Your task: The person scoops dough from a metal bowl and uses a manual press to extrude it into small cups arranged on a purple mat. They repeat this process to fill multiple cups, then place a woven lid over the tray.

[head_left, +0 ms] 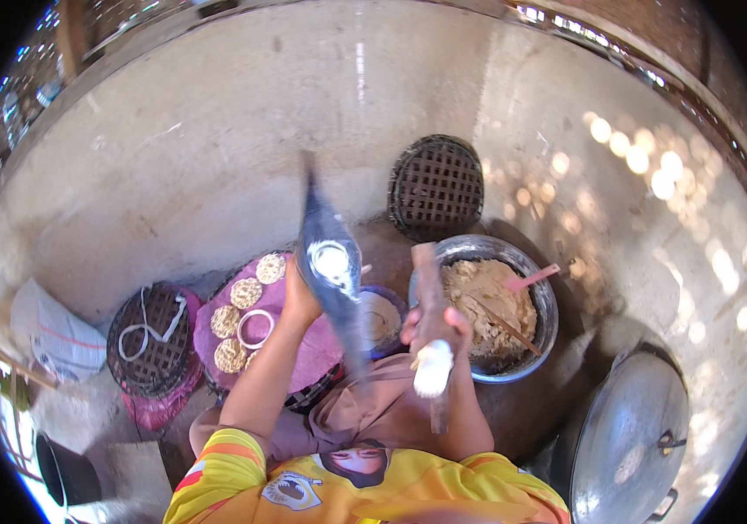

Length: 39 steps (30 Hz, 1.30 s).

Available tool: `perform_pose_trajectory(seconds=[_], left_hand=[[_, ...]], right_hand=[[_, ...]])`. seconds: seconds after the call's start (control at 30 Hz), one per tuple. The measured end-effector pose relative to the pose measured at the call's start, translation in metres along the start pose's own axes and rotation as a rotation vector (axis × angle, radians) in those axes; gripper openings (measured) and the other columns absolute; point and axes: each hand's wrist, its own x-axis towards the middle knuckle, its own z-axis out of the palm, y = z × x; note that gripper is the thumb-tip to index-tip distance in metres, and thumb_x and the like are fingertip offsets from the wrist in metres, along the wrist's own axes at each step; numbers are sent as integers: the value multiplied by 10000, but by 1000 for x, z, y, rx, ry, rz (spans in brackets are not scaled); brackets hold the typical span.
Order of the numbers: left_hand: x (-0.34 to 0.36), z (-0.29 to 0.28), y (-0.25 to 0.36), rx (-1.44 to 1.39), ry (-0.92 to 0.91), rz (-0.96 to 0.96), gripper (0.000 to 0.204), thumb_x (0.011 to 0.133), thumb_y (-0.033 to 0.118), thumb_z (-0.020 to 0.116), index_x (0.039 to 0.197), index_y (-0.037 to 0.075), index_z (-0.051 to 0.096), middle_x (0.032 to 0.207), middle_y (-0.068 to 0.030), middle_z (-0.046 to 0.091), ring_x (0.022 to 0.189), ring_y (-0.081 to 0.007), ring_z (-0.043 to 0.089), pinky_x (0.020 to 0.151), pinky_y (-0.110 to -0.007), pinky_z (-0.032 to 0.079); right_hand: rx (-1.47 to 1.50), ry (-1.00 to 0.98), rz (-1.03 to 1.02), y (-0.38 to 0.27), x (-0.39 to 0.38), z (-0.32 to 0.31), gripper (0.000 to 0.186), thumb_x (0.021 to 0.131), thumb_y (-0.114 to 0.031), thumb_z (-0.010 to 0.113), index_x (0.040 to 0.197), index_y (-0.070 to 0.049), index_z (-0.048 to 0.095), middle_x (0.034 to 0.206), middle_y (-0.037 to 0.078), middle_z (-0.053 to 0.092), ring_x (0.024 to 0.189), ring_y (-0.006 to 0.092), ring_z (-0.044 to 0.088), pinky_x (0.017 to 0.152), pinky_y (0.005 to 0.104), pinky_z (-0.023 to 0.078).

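My left hand (pixel 300 297) grips the edge of a dark, pointed, flat piece (pixel 331 301), smeared by motion, with a bright white round patch on its face. Its exact kind I cannot make out. Closed around a brown wooden tool (pixel 429 288) is my right hand (pixel 441 327); a whitish rounded end sticks out toward me below the fingers. Left of my left forearm, several pale round cakes (pixel 230 355) and a white ring (pixel 256 328) lie on a pink cloth (pixel 206 327). Between my hands sits a purple-rimmed bowl (pixel 401 305) with pale contents.
A metal basin (pixel 550 306) of beige dough stands right, with a pink-handled utensil (pixel 535 278) and wooden stick (pixel 502 325) in it. A woven basket (pixel 436 188) leans on the wall. A lidded pot (pixel 631 445) is at lower right; another basket (pixel 148 341) and white sack (pixel 57 336) are left.
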Motion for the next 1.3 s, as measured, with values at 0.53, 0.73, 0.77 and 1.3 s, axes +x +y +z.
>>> perform_pose_trajectory(seconds=[0.53, 0.73, 0.77, 1.3], left_hand=[[-118, -108, 41, 1708, -106, 726, 268, 636, 181, 603, 844, 21, 547, 868, -99, 597, 805, -237, 588, 858, -406, 353], [-144, -121, 31, 1594, -168, 546, 308, 605, 204, 641, 812, 6, 531, 805, -119, 592, 805, -268, 590, 818, -372, 385], [-146, -122, 27, 1577, -192, 465, 338, 584, 203, 654, 829, -2, 541, 827, -126, 594, 821, -274, 586, 823, -379, 384], [-144, -50, -53, -1234, -657, -378, 1111, 619, 884, 306, 1366, 61, 285, 1231, -236, 466, 1180, -363, 444, 948, -515, 369]], right_hand=[[-1399, -128, -891, 112, 24, 77, 538, 802, -82, 542, 1305, 35, 391, 977, 100, 551, 790, 137, 511, 715, 259, 429], [-1357, -336, -729, 143, 19, 78, 739, 745, -58, 613, 1371, 32, 229, 1246, 190, 427, 1055, 237, 486, 941, 374, 373], [-1352, -299, -603, 143, 22, 82, 785, 736, -70, 628, 1382, 23, 191, 1237, 187, 430, 1080, 245, 468, 942, 383, 364], [-632, -354, 216, 60, 151, 151, 876, 690, -314, 634, 1421, -207, 163, 1050, 197, 489, 1042, 399, 493, 944, 524, 382]])
